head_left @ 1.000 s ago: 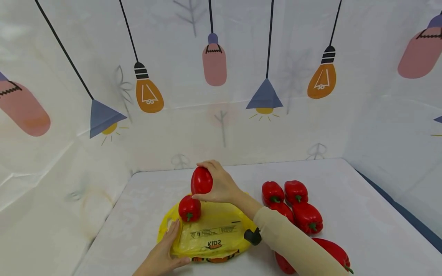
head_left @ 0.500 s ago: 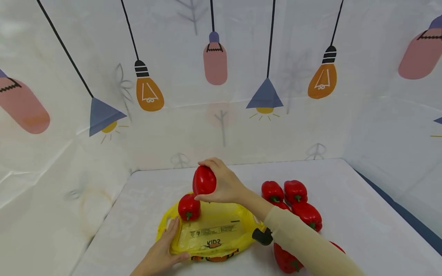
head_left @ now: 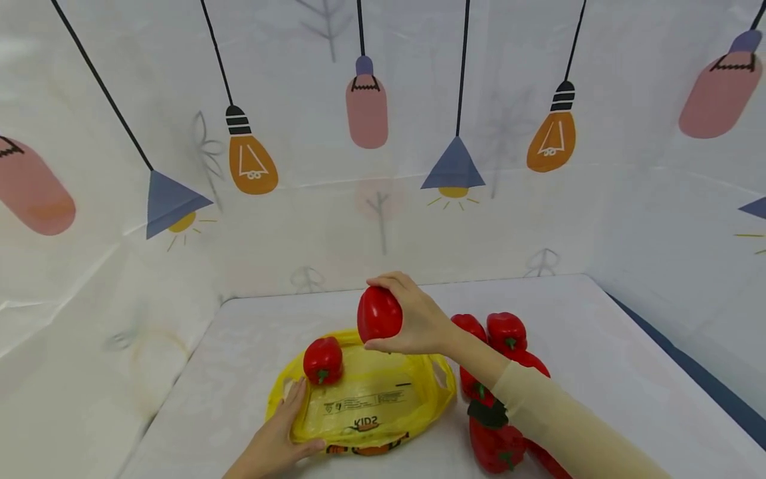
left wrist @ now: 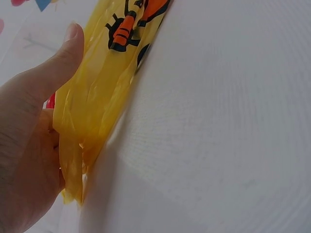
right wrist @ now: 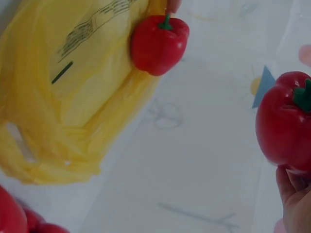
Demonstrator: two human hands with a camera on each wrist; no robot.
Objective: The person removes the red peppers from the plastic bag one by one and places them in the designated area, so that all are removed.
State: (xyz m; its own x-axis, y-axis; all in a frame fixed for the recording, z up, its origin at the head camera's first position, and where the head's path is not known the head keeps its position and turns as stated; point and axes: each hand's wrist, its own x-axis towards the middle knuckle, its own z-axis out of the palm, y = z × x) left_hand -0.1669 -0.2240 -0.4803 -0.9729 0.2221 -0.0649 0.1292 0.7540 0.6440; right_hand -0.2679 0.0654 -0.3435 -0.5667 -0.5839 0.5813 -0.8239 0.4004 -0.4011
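My right hand grips a red bell pepper with thumb below and fingers above, holding it over the far side of a yellow plastic bag. In the right wrist view this held pepper is cut off at the right edge, its green stem showing. Another red bell pepper rests on the bag's far left part. My left hand lies at the bag's near left corner, fingers along its edge and thumb apart. In the left wrist view, the bag partly hides the fingers.
Several more red bell peppers are grouped on the white table at the right, partly behind my right sleeve. A white sheet printed with lamps hangs behind and at both sides.
My right hand, holding the pepper, has lifted away from the pepper on the bag and moved right. My left hand keeps its place at the bag.
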